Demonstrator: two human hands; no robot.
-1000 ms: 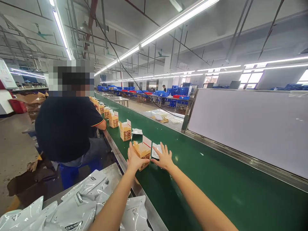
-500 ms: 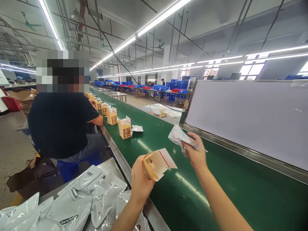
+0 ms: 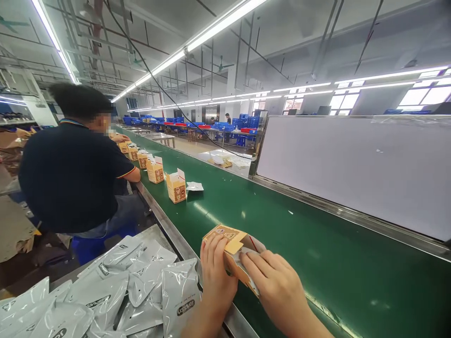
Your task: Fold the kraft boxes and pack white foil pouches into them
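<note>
Carton (image 3: 228,233), tan, printed, tilted, open, clasped by left grip (image 3: 217,268), right grip (image 3: 276,280) partly inside, hold unclear

Your carton (image 3: 225,233) is yellow-orange with brown prints and a red stripe on its flap (image 3: 260,245); pouches (image 3: 102,286) beyond the left edge of the green belt (image 3: 352,267) are silver-grey with dark lettering.

Beside me, the left hand (image 3: 215,272) clasps an orange-brown carton (image 3: 225,233), tipped above the green belt (image 3: 327,256), and the right hand (image 3: 278,284) has its fingers inside the open end; what they hold is hidden. Silvery pouches (image 3: 102,286) lie heaped alongside the belt. Farther up, an open box (image 3: 176,188) stands just beside a lone packet (image 3: 195,186), and a dark-shirted co-worker (image 3: 70,178) sits.
</note>
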